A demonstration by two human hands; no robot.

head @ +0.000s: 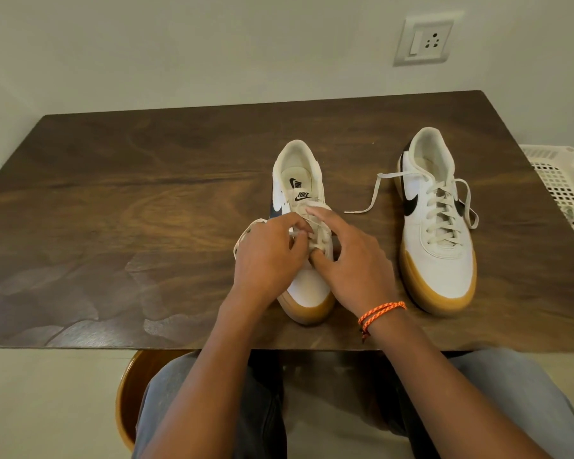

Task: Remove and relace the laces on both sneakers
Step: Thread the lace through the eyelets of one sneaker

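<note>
Progress partial: white gum-soled sneaker (439, 226) right of my hands sits laced, ends loose. My left hand (269, 256) and right hand (352, 263) pinch the cream lace (315, 223) on the second white sneaker (299, 180) beneath them; its lacing unfinished, I judge.

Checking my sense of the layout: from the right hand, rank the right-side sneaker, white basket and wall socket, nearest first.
From the right hand:
1. Right-side sneaker, just beside it.
2. White basket, off the table's right edge.
3. Wall socket, up on the back wall.

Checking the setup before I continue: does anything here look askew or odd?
Nothing damaged or spilled. The right sneaker is laced but untied, its lace ends trailing loose across the table.
</note>
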